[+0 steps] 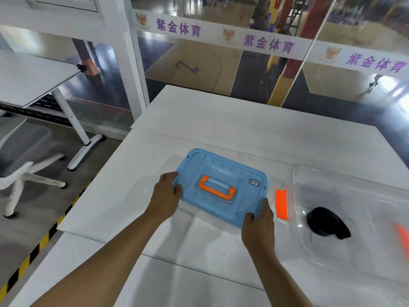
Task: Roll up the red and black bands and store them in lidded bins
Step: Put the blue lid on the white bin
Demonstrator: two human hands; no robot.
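Note:
A light blue bin lid (221, 173) with an orange handle (218, 191) hangs tilted a little above the white table (221, 120). My left hand (166, 193) grips its left edge, thumb on top. My right hand (259, 227) grips its near right corner. To the right stands a clear plastic bin (354, 196) with an orange latch (281, 203) on its left side. A rolled black band (327, 222) lies on the bin's floor. No red band is in view.
A second orange latch (401, 240) shows blurred at the bin's right side. A white chair (20, 173) and another white table (28, 80) stand to the left. Yellow-black tape (44, 240) marks the floor. A glass wall rises behind the table.

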